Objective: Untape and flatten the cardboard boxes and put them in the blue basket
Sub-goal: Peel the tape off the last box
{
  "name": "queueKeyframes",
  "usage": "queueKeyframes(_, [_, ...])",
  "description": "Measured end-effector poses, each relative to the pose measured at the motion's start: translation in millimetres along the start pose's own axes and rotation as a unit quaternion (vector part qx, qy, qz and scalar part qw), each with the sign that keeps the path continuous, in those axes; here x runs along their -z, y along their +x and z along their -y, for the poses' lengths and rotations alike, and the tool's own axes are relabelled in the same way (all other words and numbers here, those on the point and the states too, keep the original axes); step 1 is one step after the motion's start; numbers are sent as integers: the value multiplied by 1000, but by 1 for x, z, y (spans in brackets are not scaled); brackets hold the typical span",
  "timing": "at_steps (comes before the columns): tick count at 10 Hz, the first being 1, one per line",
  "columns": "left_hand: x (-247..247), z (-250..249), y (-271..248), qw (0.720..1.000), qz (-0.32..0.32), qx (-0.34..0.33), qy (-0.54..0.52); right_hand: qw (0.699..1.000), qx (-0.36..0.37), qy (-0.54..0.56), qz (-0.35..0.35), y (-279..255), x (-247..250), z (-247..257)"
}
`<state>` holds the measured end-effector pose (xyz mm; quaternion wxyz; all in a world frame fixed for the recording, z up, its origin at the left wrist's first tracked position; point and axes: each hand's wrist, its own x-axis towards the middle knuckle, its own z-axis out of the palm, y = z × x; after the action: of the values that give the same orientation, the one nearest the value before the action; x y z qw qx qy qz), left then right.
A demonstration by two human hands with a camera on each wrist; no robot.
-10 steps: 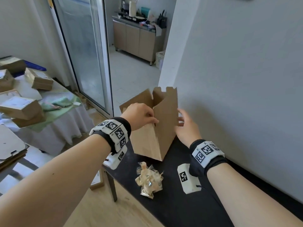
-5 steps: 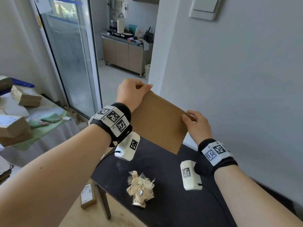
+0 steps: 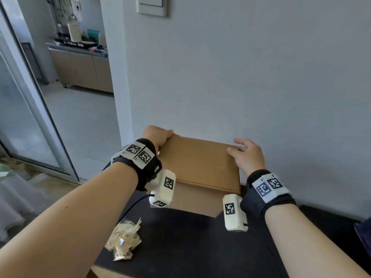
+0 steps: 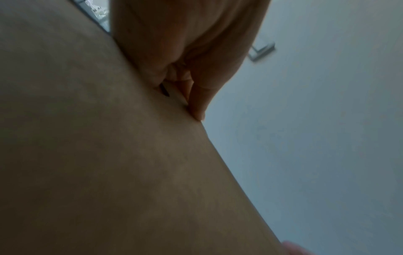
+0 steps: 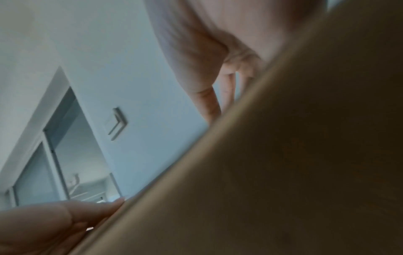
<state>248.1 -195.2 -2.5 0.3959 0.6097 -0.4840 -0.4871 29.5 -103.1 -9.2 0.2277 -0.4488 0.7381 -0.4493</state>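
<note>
A brown cardboard box (image 3: 198, 167), collapsed flat with a crease across its lower part, is held tilted over the back of the black table (image 3: 190, 247), close to the wall. My left hand (image 3: 158, 135) grips its upper left corner, fingers curled over the far edge. My right hand (image 3: 243, 155) pinches the upper right corner, thumb on the near face. In the left wrist view the cardboard (image 4: 109, 155) fills the left side under my fingers (image 4: 196, 96). The right wrist view has the cardboard (image 5: 294, 155) with my right fingers (image 5: 209, 103) behind its edge. The blue basket is not in view.
A crumpled wad of tape (image 3: 124, 239) lies on the table's front left part. The grey wall (image 3: 241, 87) with a light switch (image 3: 151, 6) stands right behind the box. A doorway and sliding glass door (image 3: 24, 117) open to the left. Something dark blue (image 3: 363, 231) shows at the right edge.
The box stood open on the table one second ago. It has since been pressed flat, lifted, and now sits lower and more level between my hands.
</note>
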Motion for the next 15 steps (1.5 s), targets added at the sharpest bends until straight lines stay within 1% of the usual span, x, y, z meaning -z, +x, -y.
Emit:
queueKeyframes(1, [-32, 17, 3, 999, 25, 13, 19, 999, -33, -30, 3, -1, 13, -30])
queueKeyframes(2, [-51, 30, 6, 997, 25, -5, 77, 997, -34, -61, 20, -2, 16, -53])
queueKeyframes(3, [-61, 36, 5, 959, -22, -58, 278, 994, 0, -108, 30, 0, 12, -59])
queueKeyframes(4, [-70, 35, -3, 898, -42, -168, 405, 987, 38, -156, 26, 4, 8, -57])
queueKeyframes(5, [-84, 30, -9, 889, 83, -254, 371, 974, 84, -211, 6, 5, 4, -51])
queueKeyframes(6, [-102, 35, -15, 868, 177, -279, 369, 969, 80, -229, 49, 5, 1, -41])
queueKeyframes(7, [-111, 43, -14, 844, 151, -301, 417, 974, 47, -211, 66, 7, 2, -40])
queueKeyframes(8, [-110, 46, -11, 855, 172, -287, 397, 981, 26, -176, 75, 6, 1, -43])
queueKeyframes(9, [-110, 48, -9, 858, 178, -286, 388, 983, 23, -173, 65, 5, -1, -44])
queueKeyframes(11, [-110, 52, -5, 861, 175, -292, 379, 985, 17, -163, 59, 6, -2, -47])
queueKeyframes(12, [-109, 54, -6, 861, 174, -296, 375, 988, 13, -148, 41, 6, -2, -48])
queueKeyframes(15, [-108, 56, -9, 862, 173, -297, 373, 981, 15, -184, 51, 3, -3, -46])
